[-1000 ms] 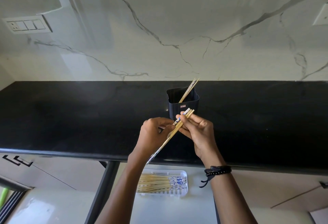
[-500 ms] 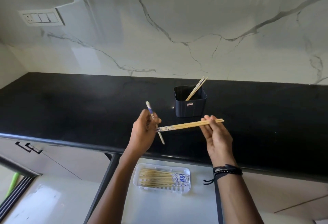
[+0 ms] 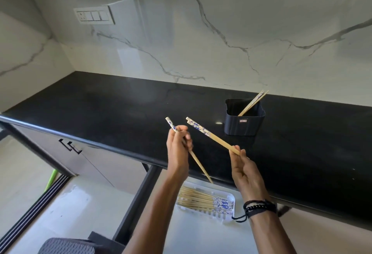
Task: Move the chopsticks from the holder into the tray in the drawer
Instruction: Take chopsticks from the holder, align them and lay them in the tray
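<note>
My left hand [image 3: 178,151] grips one bamboo chopstick [image 3: 198,165] with a blue-patterned top; its thin tip points down toward the drawer. My right hand [image 3: 244,170] pinches a pair of chopsticks [image 3: 209,135] near their thin ends, patterned tops aimed up and left over the counter. The dark holder [image 3: 244,121] stands on the black counter to the right, with two chopsticks [image 3: 252,102] leaning in it. Below the counter edge, a white tray [image 3: 225,214] in the open drawer [image 3: 191,235] holds several chopsticks [image 3: 201,200] lying side by side.
The black counter [image 3: 120,110] runs along a white marble wall with a switch panel [image 3: 93,16] at upper left. Cabinet doors with black handles [image 3: 70,146] sit left of the drawer. A dark woven object [image 3: 66,246] lies at the bottom left.
The chopsticks have been split between the hands: the left keeps one and has turned it tip-down, the right has swung its pair from level to slanting up-left. The view has shifted left.
</note>
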